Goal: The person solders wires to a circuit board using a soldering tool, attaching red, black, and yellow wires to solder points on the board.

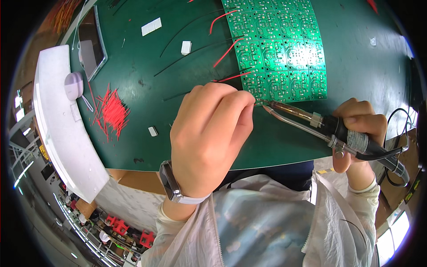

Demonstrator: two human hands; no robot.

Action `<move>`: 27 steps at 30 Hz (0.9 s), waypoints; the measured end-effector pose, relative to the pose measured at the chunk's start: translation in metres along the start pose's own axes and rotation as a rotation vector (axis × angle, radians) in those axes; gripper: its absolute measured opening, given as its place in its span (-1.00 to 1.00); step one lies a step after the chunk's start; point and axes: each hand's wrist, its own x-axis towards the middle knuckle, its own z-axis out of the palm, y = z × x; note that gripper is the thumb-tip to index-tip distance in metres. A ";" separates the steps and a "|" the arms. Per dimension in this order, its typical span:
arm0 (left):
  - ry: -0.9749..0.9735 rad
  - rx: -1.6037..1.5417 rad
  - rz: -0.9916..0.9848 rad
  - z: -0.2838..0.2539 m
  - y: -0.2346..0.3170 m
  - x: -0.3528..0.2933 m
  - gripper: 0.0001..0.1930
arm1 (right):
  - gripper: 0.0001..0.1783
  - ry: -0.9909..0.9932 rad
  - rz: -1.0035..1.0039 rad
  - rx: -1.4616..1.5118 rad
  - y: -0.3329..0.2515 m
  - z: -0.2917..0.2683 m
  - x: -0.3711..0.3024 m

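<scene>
My right hand (pixel 360 127) is wrapped round the handle of a soldering iron (pixel 296 111) with a thin metal guide tube clamped alongside it. The iron's tip points left and meets the near left corner of a green circuit board panel (pixel 284 49). Close to that tip, my left hand (pixel 211 129) is closed in a pinch at the panel's corner; its fingers hide what they hold. A red wire (pixel 233 77) runs from the panel to just above my left knuckles. The end of a black wire (pixel 175 96) shows left of that hand.
More red and black wires trail left off the panel. A pile of short red wires (pixel 114 111) lies on the green table (pixel 147 89), near small white blocks (pixel 151 26). At far left are a phone (pixel 92 44), a white foam strip (pixel 55 111) and a lilac case (pixel 74 86).
</scene>
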 end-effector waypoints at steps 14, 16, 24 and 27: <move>0.005 0.023 0.011 0.001 0.001 0.001 -0.78 | -0.42 -0.010 0.028 0.020 0.000 -0.002 0.000; 0.004 0.014 0.006 0.001 0.001 0.001 -0.78 | -0.43 -0.002 0.019 0.012 0.001 -0.001 0.000; 0.003 0.033 0.036 0.001 0.001 0.001 -0.77 | -0.51 0.031 -0.004 -0.020 0.002 0.001 0.001; 0.003 0.032 0.041 0.001 0.001 0.001 -0.76 | -0.53 0.040 0.000 -0.029 0.002 0.002 0.000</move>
